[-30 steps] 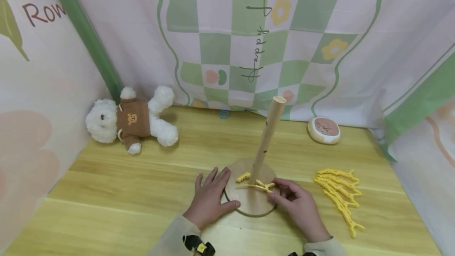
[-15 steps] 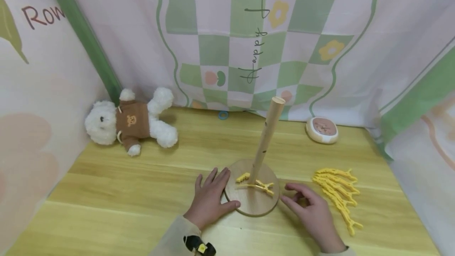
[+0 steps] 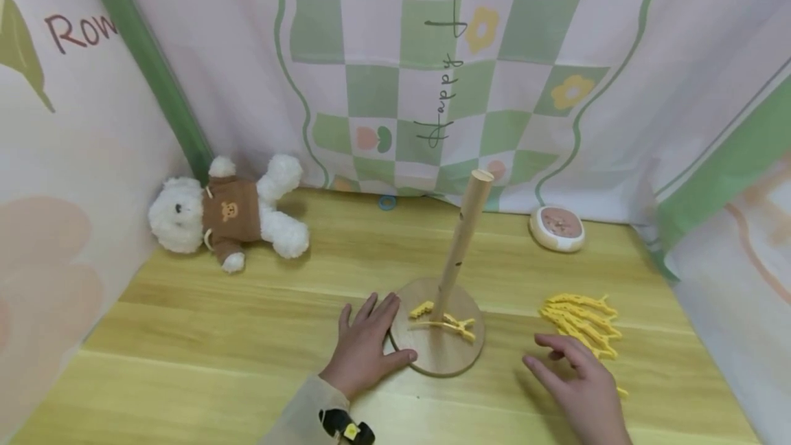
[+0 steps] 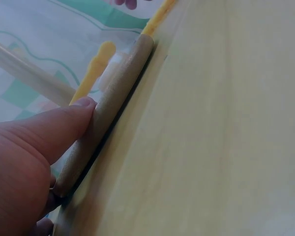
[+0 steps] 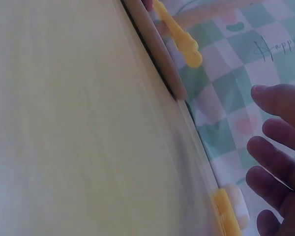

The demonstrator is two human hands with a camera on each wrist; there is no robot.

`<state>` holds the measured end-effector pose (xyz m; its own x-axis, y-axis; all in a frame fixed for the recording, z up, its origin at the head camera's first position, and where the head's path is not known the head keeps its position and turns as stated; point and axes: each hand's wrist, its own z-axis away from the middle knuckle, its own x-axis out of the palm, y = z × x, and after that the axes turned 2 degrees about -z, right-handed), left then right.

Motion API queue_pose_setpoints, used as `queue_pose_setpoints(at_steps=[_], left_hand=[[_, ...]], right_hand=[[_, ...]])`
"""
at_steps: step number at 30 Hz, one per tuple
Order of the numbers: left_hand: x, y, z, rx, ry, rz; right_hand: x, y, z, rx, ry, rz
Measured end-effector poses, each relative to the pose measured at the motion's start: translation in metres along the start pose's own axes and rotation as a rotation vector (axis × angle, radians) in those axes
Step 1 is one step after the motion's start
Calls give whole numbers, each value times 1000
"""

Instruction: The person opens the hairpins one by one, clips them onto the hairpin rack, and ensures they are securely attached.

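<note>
A round wooden base carries an upright wooden post with small dark holes. Against the left edge of the base rests my left hand, fingers spread and rather straight; the left wrist view shows its thumb pressing the rim. One branched yellow plastic piece lies across the base in front of the post, and a second yellow piece shows behind it. To the right, my right hand hovers with loosely bent fingers and holds nothing. It partly covers a pile of branched yellow plastic pieces.
A white plush toy in a brown top lies at the back left. At the rear edge are a small blue ring and a white device with a pinkish face. A patterned curtain hangs behind the table.
My right hand has let go of the yellow piece on the base and moved right, over beside the yellow pile. My left hand has stayed on the base.
</note>
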<state>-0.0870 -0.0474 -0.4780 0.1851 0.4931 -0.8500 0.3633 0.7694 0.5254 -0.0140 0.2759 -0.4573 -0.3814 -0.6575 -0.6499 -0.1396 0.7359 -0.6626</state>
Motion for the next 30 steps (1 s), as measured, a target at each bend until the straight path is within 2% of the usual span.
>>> queue_pose_setpoints(at_steps=[6, 13, 16, 20, 23, 28, 30], left_hand=[[3, -3, 0, 9, 7, 4], [5, -5, 0, 13, 25, -18], [6, -5, 1, 13, 24, -21], [6, -4, 2, 17, 29, -18], [5, -3, 2, 15, 29, -19], [5, -3, 2, 6, 20, -23], [4, -3, 1, 7, 22, -20]], right_hand=[[-11, 16, 8, 34, 42, 16], [-18, 33, 15, -82, 130, 5], [-23, 41, 17, -82, 172, 31], [-28, 49, 19, -13, 222, 73], [-32, 55, 21, 57, 229, 92], [-41, 62, 23, 182, 171, 129], [-46, 66, 23, 257, 117, 136]])
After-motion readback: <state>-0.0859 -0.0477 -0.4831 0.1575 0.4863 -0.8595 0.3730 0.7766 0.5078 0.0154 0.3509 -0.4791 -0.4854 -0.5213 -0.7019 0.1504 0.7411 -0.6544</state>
